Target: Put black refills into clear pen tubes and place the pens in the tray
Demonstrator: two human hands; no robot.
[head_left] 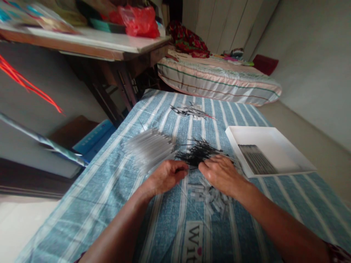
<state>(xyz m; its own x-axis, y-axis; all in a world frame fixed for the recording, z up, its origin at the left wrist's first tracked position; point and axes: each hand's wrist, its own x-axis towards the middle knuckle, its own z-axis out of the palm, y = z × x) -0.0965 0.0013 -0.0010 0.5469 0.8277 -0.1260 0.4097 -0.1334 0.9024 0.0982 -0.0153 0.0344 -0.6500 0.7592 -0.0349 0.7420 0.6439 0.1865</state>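
Note:
My left hand [168, 176] is curled, thumb and fingertips together, at the near left edge of a heap of thin black pieces [196, 151]. My right hand [221, 172] bends its fingers over the right side of that heap. What either hand pinches is too small and blurred to make out. Left of the heap lies a stack of clear, pen-like tubes [149, 148], side by side. Closer to me, partly under my right hand, are many short grey-white pieces [212, 199] in a loose pile.
A shallow white box [287, 146] at the right holds a row of dark slim sticks [257, 159]. Farther back on the striped cloth [161, 226] lies a small dark bunch [192, 110]. A higher table [109, 42] with a red bag [141, 22] stands left; behind is a bed [219, 78].

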